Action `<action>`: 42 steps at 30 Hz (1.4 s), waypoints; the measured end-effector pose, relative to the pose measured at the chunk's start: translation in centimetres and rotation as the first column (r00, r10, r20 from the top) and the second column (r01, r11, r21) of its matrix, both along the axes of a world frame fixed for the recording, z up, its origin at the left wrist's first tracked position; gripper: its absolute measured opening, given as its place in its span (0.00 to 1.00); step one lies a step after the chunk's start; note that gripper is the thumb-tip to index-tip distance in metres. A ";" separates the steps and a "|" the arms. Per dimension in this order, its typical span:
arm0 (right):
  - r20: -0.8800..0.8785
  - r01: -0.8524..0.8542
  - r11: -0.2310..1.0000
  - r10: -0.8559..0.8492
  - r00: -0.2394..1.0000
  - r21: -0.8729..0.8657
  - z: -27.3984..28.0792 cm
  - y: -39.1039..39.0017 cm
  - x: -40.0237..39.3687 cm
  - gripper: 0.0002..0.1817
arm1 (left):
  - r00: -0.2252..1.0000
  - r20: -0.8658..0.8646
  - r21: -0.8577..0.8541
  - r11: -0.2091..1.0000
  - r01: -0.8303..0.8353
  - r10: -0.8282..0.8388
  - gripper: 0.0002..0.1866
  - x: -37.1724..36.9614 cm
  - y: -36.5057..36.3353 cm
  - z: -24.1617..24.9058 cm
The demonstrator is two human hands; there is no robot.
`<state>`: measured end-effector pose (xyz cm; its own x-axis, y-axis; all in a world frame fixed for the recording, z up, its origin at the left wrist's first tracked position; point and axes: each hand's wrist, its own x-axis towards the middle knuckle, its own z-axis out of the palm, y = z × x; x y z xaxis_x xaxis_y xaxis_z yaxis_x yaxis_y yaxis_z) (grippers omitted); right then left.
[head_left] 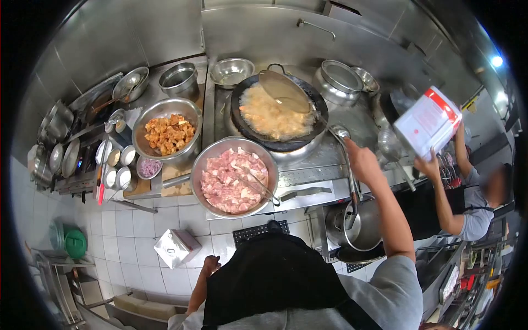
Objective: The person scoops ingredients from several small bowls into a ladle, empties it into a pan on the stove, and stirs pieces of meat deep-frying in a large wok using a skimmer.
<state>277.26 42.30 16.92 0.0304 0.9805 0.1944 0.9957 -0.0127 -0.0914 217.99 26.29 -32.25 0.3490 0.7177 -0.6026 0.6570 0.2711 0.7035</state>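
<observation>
Steel wall [264,33] along the top of the frame, floor tiles [126,223] at lower left, and in between, a crowded counter [294,179]. Upper centre now: a wok [237,113], frothing with oil [278,126] and frying pieces, and the skimmer [283,91] tilted right over it, edge in the oil or clear of it, hard to say. Right hand [363,162] at centre right, fingers wrapped, by the look of it, around the skimmer's handle. Left hand [210,265] low, left of the apron [264,275], fingers curled, well apart from the counter; anything inside them, impossible to tell. Biggest danger: hot oil! With a slack grip or a sudden jerk, a possible drop into the wok and a splash towards the forearm. Over at right, a co-worker [477,212], both hands on a tilted tin [429,122]; in case of a bump against the near arm, a jolted skimmer. Front and centre, a pan [223,144] of raw meat [228,181] right at the counter's edge, easy to tip with a stray hip, and just beside a bowl [190,113] of browned pieces [168,133], so some risk of raw drips across. Lower left, a metal can [177,248] on the tiles: ripe for a stumble after a blind step.
</observation>
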 end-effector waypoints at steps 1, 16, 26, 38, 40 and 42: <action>-0.042 0.009 1.000 -0.010 0.999 -0.025 1.7 -0.9 -0.7 0.21 | 0.997 0.002 -0.031 0.997 -0.075 0.076 0.18 0.0 -0.1 -0.3; -0.191 -0.004 0.999 0.013 0.981 0.051 1.8 -0.8 0.2 0.16 | 0.964 0.035 -0.126 0.958 -0.256 0.262 0.18 -0.2 0.4 3.0; -0.166 0.111 0.962 -0.071 0.984 0.248 0.0 -0.2 2.8 0.16 | 0.981 0.144 0.240 0.966 0.096 -0.134 0.18 -3.9 -3.4 -3.1; -0.044 0.079 0.993 -0.075 0.996 0.085 -1.7 1.5 3.0 0.20 | 0.832 -0.381 0.465 0.694 0.550 -0.403 0.24 -1.2 -1.2 -0.1; -0.010 0.083 0.989 -0.083 0.997 0.121 -0.7 1.6 2.9 0.20 | 0.890 -0.252 0.537 0.710 0.455 -0.380 0.21 0.0 -1.3 0.9; 0.033 0.088 0.985 -0.093 0.995 0.147 -0.9 2.5 3.7 0.21 | 0.910 -0.182 0.530 0.742 0.409 -0.372 0.18 1.3 -1.2 1.6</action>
<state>280.97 44.79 16.02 0.1073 0.9352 0.3375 0.9939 -0.0925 -0.0596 219.30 25.07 -30.66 0.6491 0.7387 -0.1816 0.6650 -0.4351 0.6071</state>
